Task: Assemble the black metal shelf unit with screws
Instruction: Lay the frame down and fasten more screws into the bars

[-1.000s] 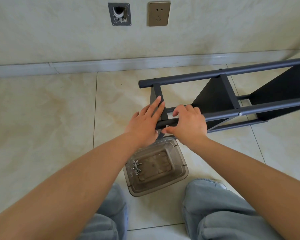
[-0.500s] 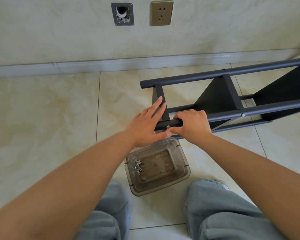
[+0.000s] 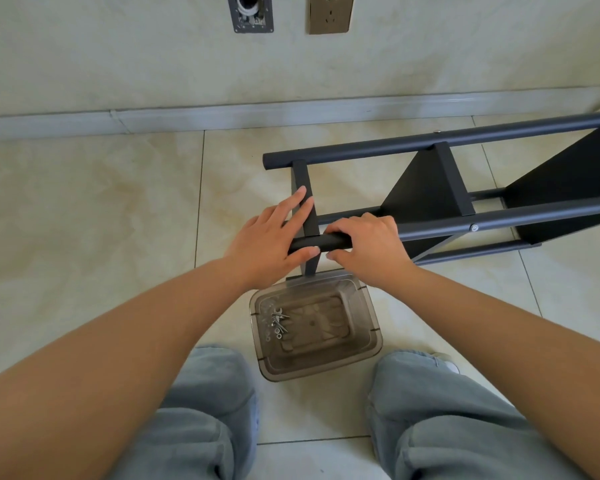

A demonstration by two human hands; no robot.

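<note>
Head cam: left hand (image 3: 269, 242) pinches the shelf frame's (image 3: 430, 206) near tube (image 3: 321, 242), right hand (image 3: 369, 249) wraps round it too.

A pale cream plastered wall (image 3: 430, 53) fills the top of the view, meeting the floor at a light grey skirting strip (image 3: 222, 116). Two fittings sit high on the wall: a grey metal plate with a round opening (image 3: 251, 13) and, just beside it, a bronze-coloured electrical socket (image 3: 330, 13). The floor is glossy beige marbled tile (image 3: 84, 209) with thin dark grout lines, evenly lit.
</note>
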